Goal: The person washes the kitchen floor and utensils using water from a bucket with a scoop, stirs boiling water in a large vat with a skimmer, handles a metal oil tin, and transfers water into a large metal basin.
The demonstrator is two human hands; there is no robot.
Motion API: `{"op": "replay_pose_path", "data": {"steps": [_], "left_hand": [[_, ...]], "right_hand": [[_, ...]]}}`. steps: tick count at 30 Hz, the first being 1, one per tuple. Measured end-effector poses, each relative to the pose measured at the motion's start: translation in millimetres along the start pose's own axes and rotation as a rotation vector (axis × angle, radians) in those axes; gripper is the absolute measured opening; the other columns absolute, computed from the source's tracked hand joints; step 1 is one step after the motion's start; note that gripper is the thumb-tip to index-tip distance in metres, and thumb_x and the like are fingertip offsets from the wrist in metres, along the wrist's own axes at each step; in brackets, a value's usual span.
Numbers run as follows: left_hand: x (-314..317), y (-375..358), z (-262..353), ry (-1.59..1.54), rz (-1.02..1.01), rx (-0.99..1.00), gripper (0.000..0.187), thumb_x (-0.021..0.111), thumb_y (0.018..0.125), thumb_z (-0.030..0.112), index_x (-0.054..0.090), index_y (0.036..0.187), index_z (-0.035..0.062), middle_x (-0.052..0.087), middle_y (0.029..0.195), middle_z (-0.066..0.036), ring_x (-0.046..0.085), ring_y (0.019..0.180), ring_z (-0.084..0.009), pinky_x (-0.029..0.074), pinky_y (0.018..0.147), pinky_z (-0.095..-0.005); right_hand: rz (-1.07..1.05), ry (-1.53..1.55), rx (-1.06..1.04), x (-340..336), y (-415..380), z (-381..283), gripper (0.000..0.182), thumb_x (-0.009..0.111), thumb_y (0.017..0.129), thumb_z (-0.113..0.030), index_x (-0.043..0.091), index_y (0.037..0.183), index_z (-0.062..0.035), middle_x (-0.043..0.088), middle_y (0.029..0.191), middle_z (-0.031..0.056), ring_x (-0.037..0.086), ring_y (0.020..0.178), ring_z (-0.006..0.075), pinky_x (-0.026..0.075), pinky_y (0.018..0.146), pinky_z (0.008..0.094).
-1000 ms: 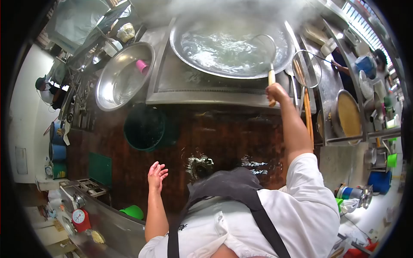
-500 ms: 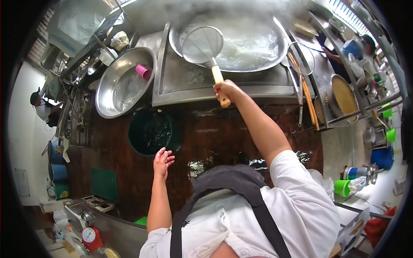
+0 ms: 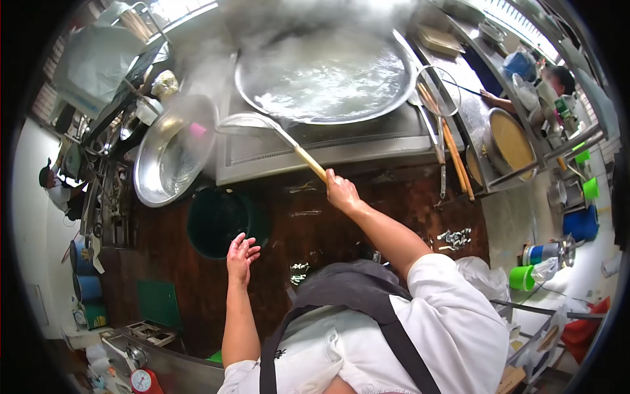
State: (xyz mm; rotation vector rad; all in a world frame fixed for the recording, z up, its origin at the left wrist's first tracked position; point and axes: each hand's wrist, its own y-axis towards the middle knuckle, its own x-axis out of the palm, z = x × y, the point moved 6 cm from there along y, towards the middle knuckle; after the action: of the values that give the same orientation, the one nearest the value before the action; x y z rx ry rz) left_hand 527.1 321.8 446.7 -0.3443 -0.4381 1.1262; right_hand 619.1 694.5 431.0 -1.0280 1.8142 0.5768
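Note:
My right hand [image 3: 342, 190] grips the light wooden handle of a round strainer [image 3: 246, 123], whose hoop is seen nearly edge-on between a metal basin [image 3: 172, 161] and a large steaming pan [image 3: 328, 120]. Bubbling, cloudy liquid fills the pan. Inside the basin is a pink cup [image 3: 197, 129], blurred by steam. My left hand [image 3: 241, 256] is empty, its fingers apart, just in front of a dark green bucket [image 3: 218, 226] on the wet floor.
A wire hoop tool [image 3: 438, 92] and long wooden sticks [image 3: 453, 148] lie right of the pan. Beyond them stands a wide pot of yellowish contents [image 3: 512, 141]. One person [image 3: 60, 190] is at far left, another [image 3: 558, 82] at upper right. A red scale [image 3: 146, 382] sits at lower left.
The strainer has moved left off the pan and tilted, and its handle now slants. My right hand is lower in the view. Steam has spread over the basin.

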Motion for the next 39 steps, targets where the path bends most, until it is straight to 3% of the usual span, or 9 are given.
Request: {"op": "replay_pose_path", "data": {"steps": [7, 9, 11, 19, 25, 31, 36, 38, 39], "left_hand": [[55.8, 4.0, -23.2, 0.017, 0.052, -0.067, 0.044, 0.057, 0.100, 0.020, 0.044, 0.140, 0.0056, 0.064, 0.117, -0.012, 0.066, 0.089, -0.0202, 0.054, 0.078, -0.0341], [77.8, 6.3, -34.5, 0.035, 0.043, -0.090, 0.045, 0.057, 0.100, 0.020, 0.044, 0.140, 0.0053, 0.064, 0.117, -0.012, 0.066, 0.089, -0.0200, 0.054, 0.077, -0.0340], [102.3, 9.3, -38.5, 0.061, 0.036, -0.101, 0.045, 0.056, 0.101, 0.021, 0.043, 0.140, 0.0052, 0.064, 0.116, -0.011, 0.066, 0.089, -0.0198, 0.054, 0.077, -0.0339], [198.9, 29.0, -29.7, 0.161, -0.018, -0.083, 0.044, 0.056, 0.101, 0.021, 0.044, 0.140, 0.0056, 0.064, 0.115, -0.012, 0.067, 0.087, -0.0186, 0.055, 0.075, -0.0322], [243.3, 45.6, -36.0, 0.211, -0.060, -0.126, 0.042, 0.055, 0.101, 0.020, 0.044, 0.140, 0.0066, 0.065, 0.114, -0.011, 0.067, 0.084, -0.0181, 0.055, 0.071, -0.0305], [272.1, 50.7, -35.0, 0.254, -0.091, -0.139, 0.043, 0.056, 0.101, 0.022, 0.044, 0.140, 0.0065, 0.065, 0.114, -0.011, 0.067, 0.085, -0.0181, 0.055, 0.072, -0.0313], [273.5, 54.0, -30.2, 0.257, -0.087, -0.124, 0.043, 0.057, 0.101, 0.021, 0.045, 0.139, 0.0059, 0.064, 0.114, -0.011, 0.066, 0.086, -0.0173, 0.055, 0.073, -0.0310], [269.9, 52.0, -29.3, 0.253, -0.072, -0.116, 0.042, 0.057, 0.101, 0.020, 0.045, 0.139, 0.0059, 0.064, 0.114, -0.010, 0.066, 0.085, -0.0168, 0.055, 0.072, -0.0303], [269.2, 50.3, -28.2, 0.255, -0.065, -0.119, 0.042, 0.057, 0.101, 0.019, 0.045, 0.139, 0.0060, 0.064, 0.113, -0.010, 0.066, 0.085, -0.0165, 0.055, 0.072, -0.0298]], "right_hand": [[-0.125, 1.077, 0.313, -119.3, -20.7, 129.6, 0.055, 0.067, 0.089, -0.021, 0.043, 0.137, -0.0098, 0.068, 0.090, 0.0215, 0.070, 0.081, 0.0348, 0.054, 0.075, 0.0463], [0.208, 0.536, 0.220, -147.0, -16.4, 211.6, 0.053, 0.068, 0.086, -0.015, 0.045, 0.134, -0.0063, 0.067, 0.080, 0.0141, 0.068, 0.065, 0.0231, 0.057, 0.060, 0.0378], [0.485, 0.084, 0.327, -192.2, -24.8, 266.4, 0.059, 0.069, 0.078, -0.016, 0.047, 0.131, -0.0060, 0.068, 0.083, 0.0199, 0.070, 0.076, 0.0347, 0.057, 0.071, 0.0431], [0.346, 0.407, 0.652, -142.4, -6.9, 481.8, 0.052, 0.075, 0.071, -0.026, 0.050, 0.108, -0.0005, 0.069, 0.091, 0.0269, 0.067, 0.092, 0.0444, 0.053, 0.081, 0.0506], [0.188, 0.217, 0.680, -171.7, -14.9, 444.1, 0.082, 0.075, 0.080, -0.033, 0.034, 0.142, 0.0014, 0.050, 0.131, 0.0256, 0.054, 0.122, 0.0415, 0.050, 0.096, 0.0490], [0.219, -0.010, 0.610, -156.7, -3.7, 466.6, 0.092, 0.079, 0.079, -0.035, 0.030, 0.147, 0.0044, 0.051, 0.124, 0.0255, 0.055, 0.117, 0.0404, 0.049, 0.097, 0.0453], [0.563, 0.328, 0.662, -277.3, -47.6, 473.1, 0.049, 0.077, 0.081, -0.037, 0.058, 0.108, -0.0007, 0.058, 0.106, 0.0254, 0.058, 0.095, 0.0376, 0.049, 0.082, 0.0455], [1.425, 0.252, 0.441, -362.7, -103.0, 515.1, 0.020, 0.054, 0.094, -0.017, 0.056, 0.081, -0.0011, 0.058, 0.072, 0.0108, 0.058, 0.069, 0.0298, 0.051, 0.066, 0.0426], [1.281, 0.701, 0.600, -413.2, -132.7, 510.9, 0.023, 0.047, 0.099, -0.019, 0.059, 0.091, -0.0016, 0.058, 0.075, 0.0082, 0.060, 0.071, 0.0216, 0.052, 0.065, 0.0366]]}}
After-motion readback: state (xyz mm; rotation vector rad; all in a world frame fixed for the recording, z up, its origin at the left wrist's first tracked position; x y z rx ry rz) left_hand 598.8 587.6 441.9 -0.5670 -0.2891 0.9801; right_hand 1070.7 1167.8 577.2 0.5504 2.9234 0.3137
